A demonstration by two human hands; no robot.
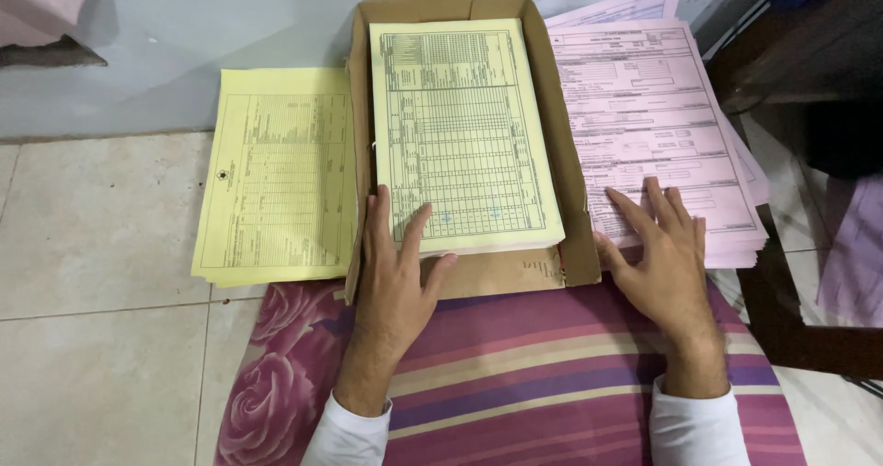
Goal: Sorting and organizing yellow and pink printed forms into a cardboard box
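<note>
the left hand [395, 273] lies flat and released on the near corner of the cream stack [460, 135] inside the cardboard box [561, 190]; the right hand [664, 259] rests flat, fingers spread, on the pink stack [644, 107].

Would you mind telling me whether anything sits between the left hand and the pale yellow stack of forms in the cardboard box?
Nothing visible does: the left hand already rests on the lower left corner of the pale yellow stack in the cardboard box. The right hand lies flat on the pink stack beside it.

Form print too small to tell, pink stack [653, 107] partly under right hand [664, 264]
</note>
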